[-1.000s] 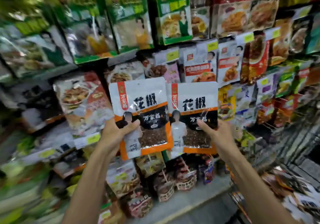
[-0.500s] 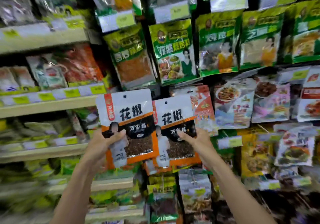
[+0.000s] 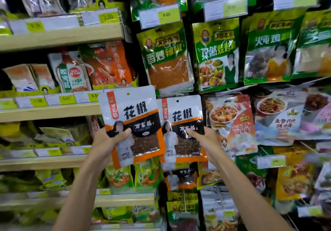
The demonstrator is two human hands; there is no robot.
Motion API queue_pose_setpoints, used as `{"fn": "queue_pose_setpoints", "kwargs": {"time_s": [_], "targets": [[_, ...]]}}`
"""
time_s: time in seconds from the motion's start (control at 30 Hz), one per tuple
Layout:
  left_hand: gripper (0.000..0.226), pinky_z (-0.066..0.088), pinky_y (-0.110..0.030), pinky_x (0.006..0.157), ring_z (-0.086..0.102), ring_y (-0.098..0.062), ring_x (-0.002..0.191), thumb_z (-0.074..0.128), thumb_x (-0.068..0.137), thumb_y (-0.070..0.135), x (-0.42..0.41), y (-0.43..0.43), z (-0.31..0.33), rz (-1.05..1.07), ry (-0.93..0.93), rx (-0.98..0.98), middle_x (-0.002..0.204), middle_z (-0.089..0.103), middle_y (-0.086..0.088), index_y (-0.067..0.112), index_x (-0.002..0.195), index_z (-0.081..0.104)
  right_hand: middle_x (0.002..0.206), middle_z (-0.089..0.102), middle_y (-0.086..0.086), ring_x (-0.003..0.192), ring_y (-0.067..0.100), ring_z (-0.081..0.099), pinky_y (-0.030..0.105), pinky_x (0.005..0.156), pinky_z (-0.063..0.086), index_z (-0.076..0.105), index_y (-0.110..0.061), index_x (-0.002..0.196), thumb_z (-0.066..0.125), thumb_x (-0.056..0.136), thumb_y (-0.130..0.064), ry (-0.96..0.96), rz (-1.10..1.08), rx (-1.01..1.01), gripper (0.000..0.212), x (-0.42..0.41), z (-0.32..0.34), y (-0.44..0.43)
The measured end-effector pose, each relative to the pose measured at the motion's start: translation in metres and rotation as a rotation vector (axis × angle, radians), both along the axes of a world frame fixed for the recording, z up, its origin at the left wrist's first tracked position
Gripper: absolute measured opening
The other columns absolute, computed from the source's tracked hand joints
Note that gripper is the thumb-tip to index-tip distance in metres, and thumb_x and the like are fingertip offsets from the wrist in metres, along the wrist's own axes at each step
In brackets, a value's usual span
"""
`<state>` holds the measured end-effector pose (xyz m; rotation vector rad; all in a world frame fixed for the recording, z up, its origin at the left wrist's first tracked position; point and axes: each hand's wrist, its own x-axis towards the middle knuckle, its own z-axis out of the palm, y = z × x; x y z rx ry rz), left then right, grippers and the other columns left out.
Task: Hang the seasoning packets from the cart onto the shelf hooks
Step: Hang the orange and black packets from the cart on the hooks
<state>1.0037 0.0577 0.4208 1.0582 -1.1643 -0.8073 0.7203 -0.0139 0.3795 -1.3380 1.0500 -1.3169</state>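
Grips left packet in left hand, thumb curled across its front; pinches right packet in right hand, thumb flat on its face. Holds both upright at centre, edges touching: two flat glossy pouches, white over orange, clear windows of brown grain, one round hang hole each. Half hides a third pouch at 6 o'clock. Faces pale wooden shelves at 9 o'clock, four green pouches at 1 o'clock, rightmost cut off, tags blurred.

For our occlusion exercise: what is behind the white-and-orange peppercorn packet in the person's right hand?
A matching white-and-orange packet peeks out below the held white-and-orange peppercorn packet, which the right hand pinches. Its upper part and any hook behind are covered.
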Motion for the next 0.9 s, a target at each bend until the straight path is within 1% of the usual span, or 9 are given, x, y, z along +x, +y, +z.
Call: {"fn": "queue_pose_setpoints", "kwargs": {"time_s": [0.07, 0.13, 0.27, 0.33, 0.47, 0.6, 0.7, 0.8, 0.9], "targets": [[0.037, 0.052, -0.038, 0.078, 0.070, -0.017, 0.082, 0.082, 0.056, 0.027, -0.002, -0.002, 0.002, 0.000, -0.017, -0.002, 0.082, 0.073, 0.006, 0.023, 0.089, 0.068, 0.074, 0.073, -0.013, 0.067, -0.006, 0.065, 0.008, 0.054, 0.045, 0.069, -0.017, 0.084, 0.074, 0.082, -0.029, -0.010, 0.001, 0.017, 0.013, 0.000, 0.001, -0.006], [0.040, 0.052, -0.037, 0.080, 0.069, -0.019, 0.088, 0.081, 0.057, 0.029, -0.004, -0.005, 0.004, -0.006, -0.027, -0.007, 0.083, 0.073, 0.008, 0.023, 0.094, 0.067, 0.075, 0.073, -0.015, 0.066, -0.011, 0.064, 0.006, 0.053, 0.043, 0.069, -0.019, 0.085, 0.073, 0.083, -0.028, -0.004, 0.015, 0.023, 0.010, 0.001, 0.005, -0.009], [0.049, 0.053, -0.040, 0.081, 0.067, -0.023, 0.088, 0.081, 0.058, 0.029, -0.011, -0.010, 0.005, -0.031, -0.007, -0.018, 0.084, 0.072, 0.007, 0.019, 0.104, 0.065, 0.101, 0.072, -0.008, 0.095, 0.003, 0.062, 0.022, 0.079, 0.041, 0.068, -0.015, 0.108, 0.072, 0.084, -0.032, 0.003, 0.045, 0.032, 0.030, 0.002, 0.009, -0.015], [0.055, 0.054, -0.037, 0.079, 0.069, -0.020, 0.088, 0.082, 0.055, 0.032, -0.014, -0.011, 0.005, -0.032, -0.002, -0.014, 0.086, 0.072, 0.008, 0.019, 0.105, 0.065, 0.106, 0.070, -0.006, 0.099, 0.004, 0.060, 0.026, 0.085, 0.038, 0.067, -0.013, 0.112, 0.072, 0.084, -0.030, 0.003, 0.067, 0.045, 0.033, 0.003, 0.010, -0.018], [0.056, 0.054, -0.038, 0.082, 0.067, -0.021, 0.092, 0.081, 0.057, 0.032, -0.013, -0.012, 0.003, -0.027, 0.000, -0.024, 0.088, 0.071, 0.008, 0.019, 0.108, 0.064, 0.106, 0.070, -0.005, 0.096, 0.002, 0.059, 0.023, 0.083, 0.038, 0.067, -0.013, 0.113, 0.073, 0.084, -0.027, -0.025, 0.084, 0.074, 0.033, 0.004, 0.005, -0.024], [0.052, 0.055, -0.034, 0.082, 0.069, -0.017, 0.095, 0.079, 0.063, 0.028, -0.010, -0.012, 0.004, -0.035, -0.013, -0.039, 0.092, 0.073, 0.009, 0.020, 0.112, 0.064, 0.112, 0.069, 0.002, 0.110, 0.016, 0.059, 0.025, 0.082, 0.040, 0.066, -0.009, 0.115, 0.073, 0.084, -0.027, -0.017, 0.056, 0.091, 0.037, 0.007, 0.004, -0.034], [0.055, 0.055, -0.036, 0.083, 0.068, -0.021, 0.097, 0.080, 0.061, 0.028, -0.009, -0.013, 0.007, -0.021, 0.000, -0.029, 0.092, 0.072, 0.007, 0.017, 0.112, 0.063, 0.118, 0.065, 0.004, 0.115, 0.020, 0.055, 0.032, 0.093, 0.039, 0.062, -0.005, 0.120, 0.074, 0.084, -0.025, -0.028, 0.015, 0.106, 0.044, 0.012, 0.007, -0.045], [0.054, 0.054, -0.038, 0.086, 0.068, -0.021, 0.097, 0.080, 0.059, 0.025, -0.012, -0.014, 0.008, -0.007, 0.020, -0.019, 0.096, 0.073, 0.004, 0.017, 0.110, 0.064, 0.111, 0.065, 0.004, 0.114, 0.022, 0.056, 0.030, 0.087, 0.037, 0.062, -0.006, 0.117, 0.071, 0.087, -0.019, -0.031, -0.023, 0.112, 0.034, 0.019, 0.014, -0.061], [0.058, 0.053, -0.036, 0.087, 0.068, -0.018, 0.099, 0.079, 0.061, 0.025, -0.014, -0.014, 0.006, -0.015, 0.013, -0.020, 0.106, 0.073, 0.000, 0.017, 0.116, 0.063, 0.129, 0.059, 0.013, 0.120, 0.029, 0.053, 0.033, 0.086, 0.040, 0.053, -0.002, 0.131, 0.064, 0.092, -0.018, 0.005, -0.071, 0.111, 0.043, 0.026, 0.017, -0.077]]}}
